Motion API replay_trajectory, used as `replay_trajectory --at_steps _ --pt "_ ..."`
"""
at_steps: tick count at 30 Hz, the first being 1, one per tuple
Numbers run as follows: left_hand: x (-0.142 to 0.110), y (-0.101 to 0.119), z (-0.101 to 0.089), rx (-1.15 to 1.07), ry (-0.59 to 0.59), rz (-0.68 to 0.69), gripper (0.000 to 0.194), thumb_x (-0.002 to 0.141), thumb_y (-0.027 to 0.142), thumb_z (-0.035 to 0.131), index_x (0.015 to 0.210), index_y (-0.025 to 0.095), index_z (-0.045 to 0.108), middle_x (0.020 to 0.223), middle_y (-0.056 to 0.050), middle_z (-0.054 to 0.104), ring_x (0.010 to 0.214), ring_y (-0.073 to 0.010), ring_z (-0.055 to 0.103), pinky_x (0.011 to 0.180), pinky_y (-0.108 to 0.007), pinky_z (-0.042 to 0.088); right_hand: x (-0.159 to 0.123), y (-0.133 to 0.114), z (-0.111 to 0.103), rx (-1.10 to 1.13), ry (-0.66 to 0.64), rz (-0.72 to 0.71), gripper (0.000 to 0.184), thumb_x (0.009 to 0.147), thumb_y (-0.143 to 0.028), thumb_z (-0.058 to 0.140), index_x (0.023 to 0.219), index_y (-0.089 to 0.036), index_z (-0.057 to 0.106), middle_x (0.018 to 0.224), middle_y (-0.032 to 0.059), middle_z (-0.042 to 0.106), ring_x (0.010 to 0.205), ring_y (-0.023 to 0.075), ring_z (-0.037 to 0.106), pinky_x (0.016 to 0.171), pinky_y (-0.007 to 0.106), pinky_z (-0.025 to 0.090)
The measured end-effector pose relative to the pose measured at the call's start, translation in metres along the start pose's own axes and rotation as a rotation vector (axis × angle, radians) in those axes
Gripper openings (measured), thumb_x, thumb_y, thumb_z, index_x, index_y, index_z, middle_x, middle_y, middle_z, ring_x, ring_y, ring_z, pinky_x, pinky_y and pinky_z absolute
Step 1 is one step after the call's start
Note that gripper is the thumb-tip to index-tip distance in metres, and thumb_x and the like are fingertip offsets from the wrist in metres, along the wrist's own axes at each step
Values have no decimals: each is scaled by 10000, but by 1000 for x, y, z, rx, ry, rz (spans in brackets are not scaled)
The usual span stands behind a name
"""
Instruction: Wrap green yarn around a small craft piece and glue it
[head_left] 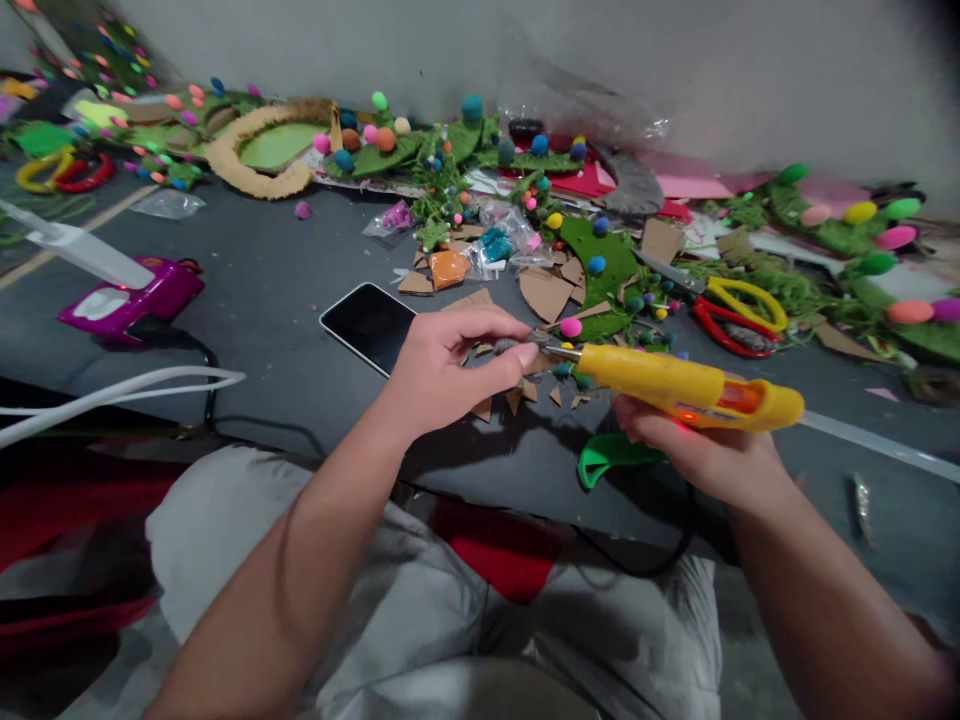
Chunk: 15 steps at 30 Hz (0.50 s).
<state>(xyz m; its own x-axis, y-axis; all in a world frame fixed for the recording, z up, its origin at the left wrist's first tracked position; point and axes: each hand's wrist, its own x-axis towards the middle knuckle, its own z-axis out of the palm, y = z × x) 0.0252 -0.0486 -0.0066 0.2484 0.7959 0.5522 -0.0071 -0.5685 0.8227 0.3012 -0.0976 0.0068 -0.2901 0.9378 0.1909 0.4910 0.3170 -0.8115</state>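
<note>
The right hand (697, 455) is wrapped around one yellow hot glue gun (660, 380), above the grey table (277, 280); its nozzle points left, at the left hand (457, 355), long axis nearly level, rear slightly lower, one glue stick (885, 445) protruding; the left fingertips pinch one small grey piece (508, 345); beside them lies one smartphone (364, 320); rightward, one pair of scissors (703, 288).

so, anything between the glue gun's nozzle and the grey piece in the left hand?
Nothing loose visible. The left hand pinches the grey piece, its fingertips crowding the spot beside the nozzle; contact is too small to tell.
</note>
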Motion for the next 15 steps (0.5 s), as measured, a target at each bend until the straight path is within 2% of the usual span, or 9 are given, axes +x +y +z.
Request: replay_trajectory --at_steps 2,4,6,8,12,15 --pt "-1 -1 -1 -9 -3 3 111 843 180 803 952 188 816 909 -26 789 825 -126 716 747 -212 565 0 -4 0 -52 -45 -29 112 874 -382 704 841 -283 745 805 0 740 930 250 750 964 435 605" --pt "-1 -1 -2 -13 0 -6 126 843 164 804 964 196 817 916 -18 787 831 -114 709 752 -198 551 1 -8 1 -90 -28 -36 139 883 -390 668 827 -278 728 804 1 736 916 244 746 993 447 599" --pt "-2 -1 -2 -3 6 -25 124 846 162 802 963 202 818 918 -12 787 833 -109 704 758 -194 544 1 -11 3 -96 22 4 138 867 -394 666 819 -277 725 812 1 739 897 242 746 1028 466 589" --pt "-2 0 -1 16 9 -49 106 853 174 798 953 204 819 903 -9 784 821 -109 697 746 -197 536 0 -11 5 -77 69 96 124 829 -392 689 826 -277 735 792 -1 735 849 239 746 989 469 610" --pt "-2 1 -1 62 21 -96 87 858 234 798 932 196 822 870 -19 777 772 -119 670 688 -219 513 -4 -13 7 -19 284 353 253 756 -439 797 905 -235 784 800 20 745 785 234 737 799 401 650" --pt "-1 1 -1 92 25 -135 129 860 288 792 925 180 823 859 -34 772 751 -134 663 680 -242 519 -7 -16 -3 -25 454 419 428 731 -474 866 1049 -197 796 962 57 780 858 228 739 799 361 641"
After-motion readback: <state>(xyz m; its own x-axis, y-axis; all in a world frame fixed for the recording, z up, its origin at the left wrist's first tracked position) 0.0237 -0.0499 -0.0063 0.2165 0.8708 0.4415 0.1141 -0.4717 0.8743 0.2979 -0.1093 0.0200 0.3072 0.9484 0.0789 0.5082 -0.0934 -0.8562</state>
